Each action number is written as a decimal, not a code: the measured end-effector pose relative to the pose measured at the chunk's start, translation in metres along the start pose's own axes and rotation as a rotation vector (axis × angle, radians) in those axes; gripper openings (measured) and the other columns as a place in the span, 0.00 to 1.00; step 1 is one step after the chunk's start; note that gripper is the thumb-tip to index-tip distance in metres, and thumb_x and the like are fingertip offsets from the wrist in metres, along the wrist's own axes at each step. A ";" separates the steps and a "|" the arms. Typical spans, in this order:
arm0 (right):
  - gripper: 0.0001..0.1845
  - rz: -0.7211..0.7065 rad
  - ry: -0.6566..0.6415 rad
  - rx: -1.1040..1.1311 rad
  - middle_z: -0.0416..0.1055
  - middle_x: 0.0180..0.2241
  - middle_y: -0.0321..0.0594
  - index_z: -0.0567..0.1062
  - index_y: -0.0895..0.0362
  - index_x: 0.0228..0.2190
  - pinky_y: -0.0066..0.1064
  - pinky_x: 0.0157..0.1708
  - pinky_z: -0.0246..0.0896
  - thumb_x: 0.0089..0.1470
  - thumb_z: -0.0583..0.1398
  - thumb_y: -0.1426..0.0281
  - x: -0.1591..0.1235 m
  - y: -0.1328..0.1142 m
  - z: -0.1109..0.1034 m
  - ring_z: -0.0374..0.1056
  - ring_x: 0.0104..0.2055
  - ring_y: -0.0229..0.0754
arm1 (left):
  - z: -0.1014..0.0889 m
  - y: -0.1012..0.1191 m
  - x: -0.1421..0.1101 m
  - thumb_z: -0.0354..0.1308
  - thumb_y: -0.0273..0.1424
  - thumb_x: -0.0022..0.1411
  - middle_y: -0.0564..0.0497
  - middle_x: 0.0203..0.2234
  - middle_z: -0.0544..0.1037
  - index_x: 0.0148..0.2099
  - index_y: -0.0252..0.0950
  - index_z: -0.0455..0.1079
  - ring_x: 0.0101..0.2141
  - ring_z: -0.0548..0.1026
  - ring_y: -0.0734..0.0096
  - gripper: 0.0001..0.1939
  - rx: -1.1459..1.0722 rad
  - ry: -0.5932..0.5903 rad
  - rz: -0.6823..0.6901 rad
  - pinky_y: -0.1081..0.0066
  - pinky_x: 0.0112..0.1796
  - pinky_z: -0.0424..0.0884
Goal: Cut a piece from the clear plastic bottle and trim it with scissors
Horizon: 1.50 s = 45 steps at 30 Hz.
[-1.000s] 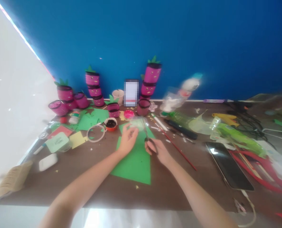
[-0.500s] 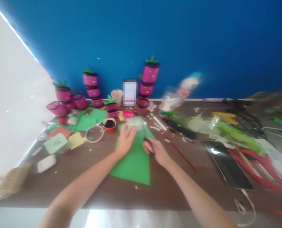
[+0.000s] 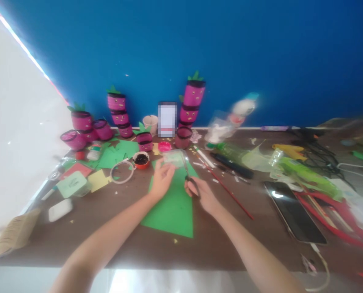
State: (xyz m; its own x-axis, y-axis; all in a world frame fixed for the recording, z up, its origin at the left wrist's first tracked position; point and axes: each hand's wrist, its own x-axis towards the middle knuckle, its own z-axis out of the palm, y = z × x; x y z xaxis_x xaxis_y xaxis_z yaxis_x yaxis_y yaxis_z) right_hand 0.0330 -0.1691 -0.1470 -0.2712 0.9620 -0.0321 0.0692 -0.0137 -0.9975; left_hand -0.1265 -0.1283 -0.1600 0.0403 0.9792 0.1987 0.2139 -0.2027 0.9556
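Note:
My left hand (image 3: 163, 176) is closed on the near left side of a clear plastic piece (image 3: 174, 158), which looks like a cut cup or bottle section. In my right hand (image 3: 202, 194) is a pair of scissors (image 3: 191, 181), its dark handles around my fingers and its blades pointing up at the right edge of the plastic. I cannot tell how far apart the blades are. Beneath both hands lies a green sheet (image 3: 172, 219). A small cup of black paint (image 3: 141, 159) stands left of my left hand, and a pink lid (image 3: 165, 147) sits just behind the plastic.
Purple painted cups with faces (image 3: 120, 116) are stacked along the blue wall, beside an upright phone (image 3: 167, 118). To the right lie a red stick (image 3: 230, 195), a black phone (image 3: 294, 211) and red-handled scissors (image 3: 331, 228). A tape ring (image 3: 122, 171) and twine (image 3: 16, 232) are left.
The scissor blades have shifted very slightly at the edge of the plastic. Both hands stay in nearly the same place, and the things around them have not moved.

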 end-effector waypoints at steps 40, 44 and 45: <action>0.23 0.051 -0.026 -0.168 0.51 0.18 0.30 0.58 0.55 0.19 0.30 0.24 0.45 0.53 0.53 0.50 -0.001 0.005 -0.002 0.50 0.22 0.34 | 0.000 0.007 0.000 0.49 0.47 0.59 0.44 0.51 0.64 0.35 0.35 0.76 0.51 0.67 0.63 0.23 -0.049 -0.019 -0.048 0.64 0.55 0.58; 0.24 0.059 -0.028 -0.196 0.52 0.19 0.30 0.59 0.55 0.20 0.30 0.24 0.46 0.54 0.51 0.49 -0.001 0.006 -0.002 0.51 0.22 0.35 | 0.000 0.006 0.000 0.48 0.46 0.59 0.45 0.49 0.66 0.36 0.36 0.76 0.50 0.68 0.64 0.22 -0.052 -0.027 -0.045 0.63 0.56 0.57; 0.24 0.060 -0.031 -0.201 0.53 0.19 0.31 0.59 0.55 0.20 0.30 0.24 0.46 0.53 0.51 0.49 -0.001 0.006 -0.002 0.51 0.22 0.35 | 0.000 0.006 0.000 0.49 0.46 0.59 0.45 0.49 0.67 0.35 0.37 0.76 0.50 0.68 0.64 0.21 -0.053 -0.024 -0.043 0.63 0.56 0.58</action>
State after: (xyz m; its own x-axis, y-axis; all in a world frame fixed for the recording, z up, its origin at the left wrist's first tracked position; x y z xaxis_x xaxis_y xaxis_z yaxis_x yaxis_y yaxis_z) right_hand 0.0354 -0.1702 -0.1528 -0.2899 0.9522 -0.0960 0.2756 -0.0130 -0.9612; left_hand -0.1254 -0.1292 -0.1546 0.0562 0.9866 0.1529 0.1644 -0.1602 0.9733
